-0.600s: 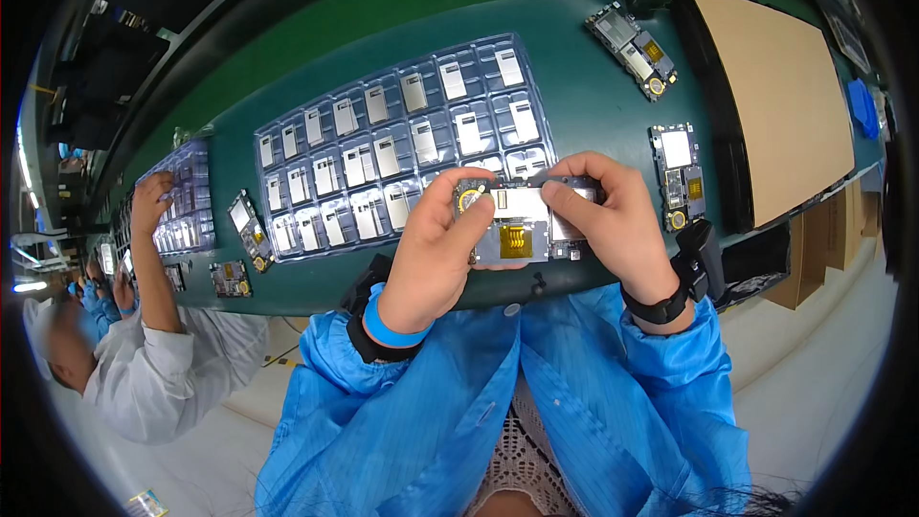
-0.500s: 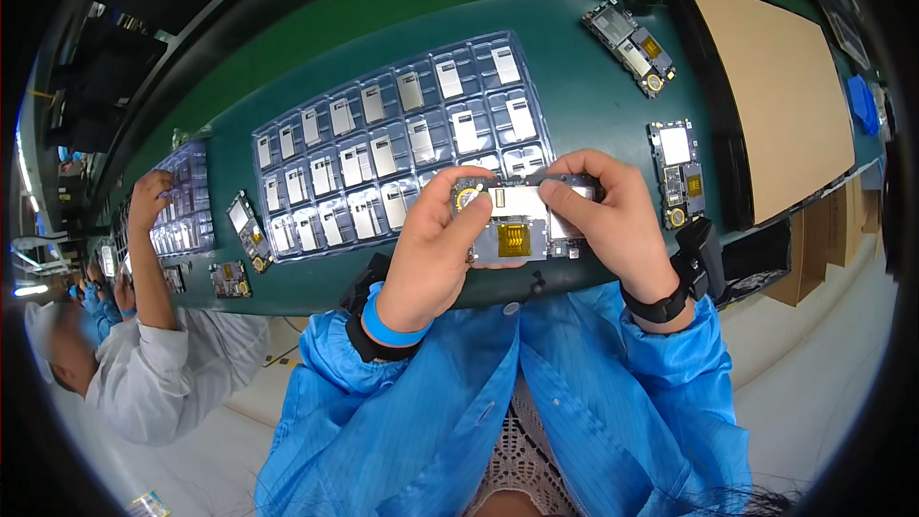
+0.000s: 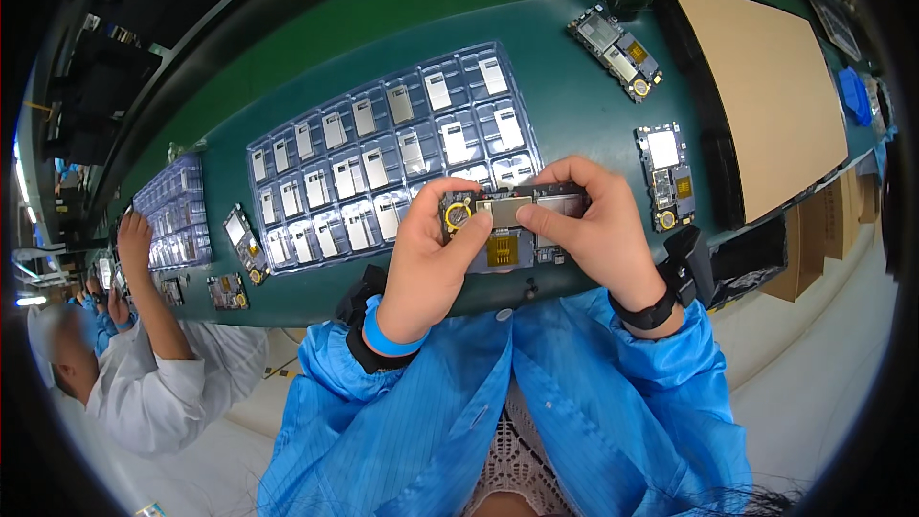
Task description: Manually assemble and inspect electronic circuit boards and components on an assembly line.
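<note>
A circuit board with a gold patch and a round yellow-ringed part is held between my two hands in front of my body. My left hand is closed on its left end, thumb on top beside the ringed part. My right hand grips the right end, its fingers behind the far edge. Both thumb tips press on a silver metal shield plate lying on the board's upper half. Just beyond my hands lies a clear plastic tray whose pockets hold several such silver plates.
To the right lie two more circuit boards, beside a black tray with a tan sheet. Left are two other boards and another clear tray. A co-worker's hand is near that tray.
My right thumb has slid left along the silver plate, nearer my left thumb. The board has tilted in my hands. The co-worker's hand has moved left and down, off the far-left tray.
</note>
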{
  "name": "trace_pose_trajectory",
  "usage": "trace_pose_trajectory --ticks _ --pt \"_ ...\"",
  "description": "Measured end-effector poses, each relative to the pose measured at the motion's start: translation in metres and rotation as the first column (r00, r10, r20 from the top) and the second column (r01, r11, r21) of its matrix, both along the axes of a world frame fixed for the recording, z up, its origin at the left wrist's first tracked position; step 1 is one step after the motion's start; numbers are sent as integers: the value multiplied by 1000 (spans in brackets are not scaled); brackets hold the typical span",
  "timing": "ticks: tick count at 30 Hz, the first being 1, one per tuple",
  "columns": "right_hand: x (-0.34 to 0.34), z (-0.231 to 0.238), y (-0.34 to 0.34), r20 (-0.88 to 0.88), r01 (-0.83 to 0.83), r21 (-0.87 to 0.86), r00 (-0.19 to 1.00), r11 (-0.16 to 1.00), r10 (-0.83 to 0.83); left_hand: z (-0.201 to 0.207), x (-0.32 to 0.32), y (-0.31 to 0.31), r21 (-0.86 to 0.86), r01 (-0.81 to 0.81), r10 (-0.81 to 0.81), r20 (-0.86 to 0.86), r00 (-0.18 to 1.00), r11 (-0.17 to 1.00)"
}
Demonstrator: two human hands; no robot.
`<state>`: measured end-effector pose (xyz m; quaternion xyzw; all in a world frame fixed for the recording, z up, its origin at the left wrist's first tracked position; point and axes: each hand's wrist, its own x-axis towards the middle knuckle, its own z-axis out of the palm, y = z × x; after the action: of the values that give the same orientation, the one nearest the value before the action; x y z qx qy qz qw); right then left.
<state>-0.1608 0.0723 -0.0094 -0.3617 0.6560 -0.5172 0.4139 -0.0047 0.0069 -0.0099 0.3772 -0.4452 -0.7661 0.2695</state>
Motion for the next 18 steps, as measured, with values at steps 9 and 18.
trace_pose_trajectory --ticks 9,18 --pt "7 5 8 -76 55 -88 995 995 -62 3 0 7 -216 7 -4 14 1000 976" --pt "-6 5 16 5 35 -95 999 995 -34 8 -3 6 -162 86 -94 -41 995 983"
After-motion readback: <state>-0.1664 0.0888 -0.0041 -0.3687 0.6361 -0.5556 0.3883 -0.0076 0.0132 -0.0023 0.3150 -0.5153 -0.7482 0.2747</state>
